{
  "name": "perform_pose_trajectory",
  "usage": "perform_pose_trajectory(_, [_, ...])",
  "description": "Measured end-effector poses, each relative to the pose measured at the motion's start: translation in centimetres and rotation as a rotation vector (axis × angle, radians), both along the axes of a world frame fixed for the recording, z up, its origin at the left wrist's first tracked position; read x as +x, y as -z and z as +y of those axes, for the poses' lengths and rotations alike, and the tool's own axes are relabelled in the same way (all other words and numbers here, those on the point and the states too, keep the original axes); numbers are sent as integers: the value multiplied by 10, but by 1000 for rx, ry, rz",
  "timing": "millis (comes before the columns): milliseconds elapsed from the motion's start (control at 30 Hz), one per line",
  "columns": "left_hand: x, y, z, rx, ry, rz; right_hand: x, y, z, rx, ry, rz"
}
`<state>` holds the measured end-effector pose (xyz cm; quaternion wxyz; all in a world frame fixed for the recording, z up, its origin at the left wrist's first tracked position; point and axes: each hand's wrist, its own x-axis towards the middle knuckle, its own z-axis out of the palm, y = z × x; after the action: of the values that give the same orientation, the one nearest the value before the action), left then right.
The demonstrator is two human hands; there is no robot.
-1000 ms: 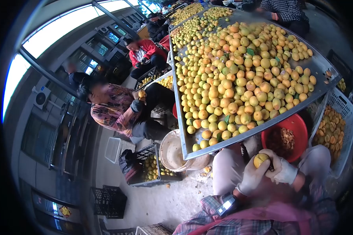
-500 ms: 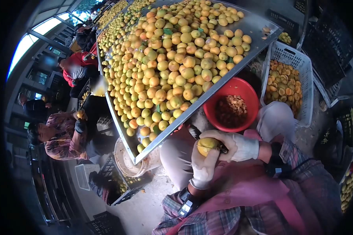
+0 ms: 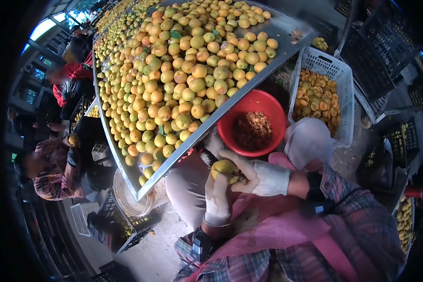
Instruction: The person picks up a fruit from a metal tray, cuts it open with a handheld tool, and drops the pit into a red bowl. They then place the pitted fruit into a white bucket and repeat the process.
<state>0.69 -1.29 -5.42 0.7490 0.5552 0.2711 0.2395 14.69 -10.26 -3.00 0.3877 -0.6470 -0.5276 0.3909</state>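
Observation:
My left hand (image 3: 217,197), in a whitish glove, holds a yellow-green fruit (image 3: 224,169) between its fingers. From the right, my right hand (image 3: 263,176), gloved too, is closed round a small dark tool (image 3: 242,179), its fingers close beside the fruit; most of the tool is hidden. Just beyond my hands stands a red bowl (image 3: 278,134) with brown pits or pieces (image 3: 258,123) in it. A metal-edged table (image 3: 207,132) bears a big heap of yellow-orange fruit (image 3: 174,89).
A pale crate (image 3: 347,89) of halved fruit stands right of the bowl. Below the table corner is a white bucket (image 3: 127,197). Black crates (image 3: 369,66) are stacked at the right. Other people, one in patterned clothing (image 3: 51,174), sit at the left.
The view has shifted, so the table, bowl and crate appear farther left. Both hands remain at the fruit; my right fingers have spread a little apart around the tool.

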Motion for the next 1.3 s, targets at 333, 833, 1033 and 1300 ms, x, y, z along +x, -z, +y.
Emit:
perform_pose_trajectory(333, [-5,-2,10,66,102,-27,-4,20,0,79,31,-80])
perform_pose_trajectory(833, [-4,-3,13,-22,-86,106,-13,7,-4,-43,113,103])
perform_pose_trajectory(1033, [-15,14,31,-223,-144,2,-1,-37,-12,-292,171,444])
perform_pose_trajectory(1300, [-17,12,25,-604,10,-236,-9,4,-11,282,63,208])
